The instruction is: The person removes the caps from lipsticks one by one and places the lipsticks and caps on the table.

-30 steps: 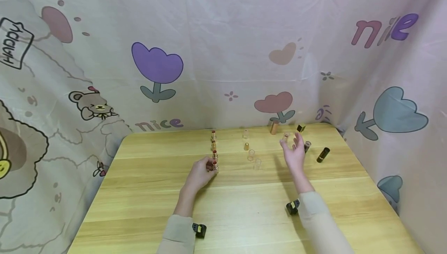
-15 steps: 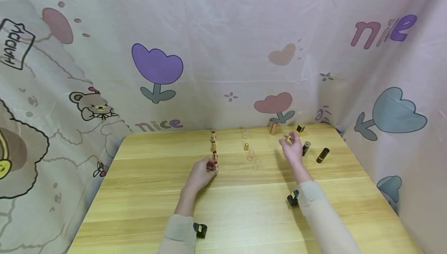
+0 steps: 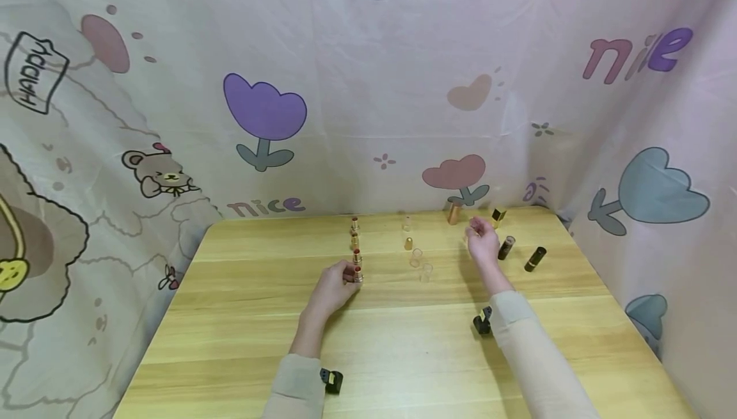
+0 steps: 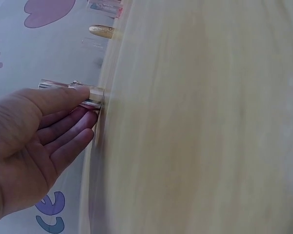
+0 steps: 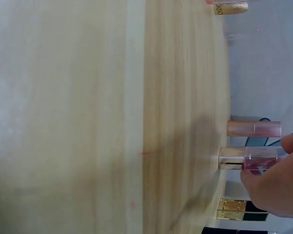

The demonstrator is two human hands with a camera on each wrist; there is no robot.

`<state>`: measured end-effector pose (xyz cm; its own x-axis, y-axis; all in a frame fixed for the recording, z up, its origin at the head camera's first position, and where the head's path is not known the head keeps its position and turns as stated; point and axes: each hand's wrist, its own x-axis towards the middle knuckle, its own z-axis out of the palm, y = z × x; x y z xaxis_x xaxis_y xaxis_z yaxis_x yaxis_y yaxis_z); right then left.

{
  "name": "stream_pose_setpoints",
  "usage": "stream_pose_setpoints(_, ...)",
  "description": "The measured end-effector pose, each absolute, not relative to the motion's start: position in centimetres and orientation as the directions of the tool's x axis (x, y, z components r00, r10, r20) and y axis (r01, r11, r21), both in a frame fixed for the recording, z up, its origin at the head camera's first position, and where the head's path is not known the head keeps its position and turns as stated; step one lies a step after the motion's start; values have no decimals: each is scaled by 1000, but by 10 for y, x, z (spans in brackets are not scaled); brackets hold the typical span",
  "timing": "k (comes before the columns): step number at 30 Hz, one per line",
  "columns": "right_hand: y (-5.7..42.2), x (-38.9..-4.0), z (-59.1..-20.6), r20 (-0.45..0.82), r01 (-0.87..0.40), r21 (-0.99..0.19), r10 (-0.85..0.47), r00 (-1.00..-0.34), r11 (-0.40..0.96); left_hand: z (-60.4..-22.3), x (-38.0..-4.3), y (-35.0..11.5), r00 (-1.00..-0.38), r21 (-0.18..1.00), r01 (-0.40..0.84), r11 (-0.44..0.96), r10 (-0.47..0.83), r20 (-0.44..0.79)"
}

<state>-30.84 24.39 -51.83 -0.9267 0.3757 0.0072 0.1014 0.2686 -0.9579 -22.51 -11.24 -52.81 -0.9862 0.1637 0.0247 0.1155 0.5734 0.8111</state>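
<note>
My left hand (image 3: 332, 286) pinches the base of an uncapped red lipstick (image 3: 358, 276), nearest in a line of several upright uncapped lipsticks (image 3: 355, 240). In the left wrist view, thumb and fingertips meet on its shiny gold case (image 4: 96, 95), which stands on the table. Toward the back right, my right hand (image 3: 485, 244) holds another lipstick by its clear cap (image 5: 260, 159), thumb on one side and fingers on the other. Its pale gold base (image 5: 231, 158) stands on the wood; the hand mostly hides this lipstick in the head view.
Mid-table stand a gold cap (image 3: 409, 244) and clear caps (image 3: 427, 272). A copper-pink tube (image 3: 453, 214), a gold-and-black one (image 3: 498, 215), a dark tube (image 3: 506, 247) and a black tube (image 3: 535, 259) surround my right hand. A printed curtain (image 3: 340, 169) hangs behind the table.
My right hand has come down onto the clear-capped lipstick, its fingers closing from a spread pose. The left hand keeps its pinch in the same place.
</note>
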Motion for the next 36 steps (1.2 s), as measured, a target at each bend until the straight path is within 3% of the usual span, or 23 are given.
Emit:
stream_pose_setpoints(14,239,-302,-519,9,103,-957,385,-923,270,-523,-215,-112,-992,844,93,529,125,31)
stream_pose_setpoints(22,231,-293,-515,-35,89,-988,372,-928,128,-519,-209,-109,-996,881,82,465,59,62)
stream_pose_setpoints(36,210,-275,-500,-57,28,-996,340,-939,-90,-513,-211,-97,-954,861,290,418,51,297)
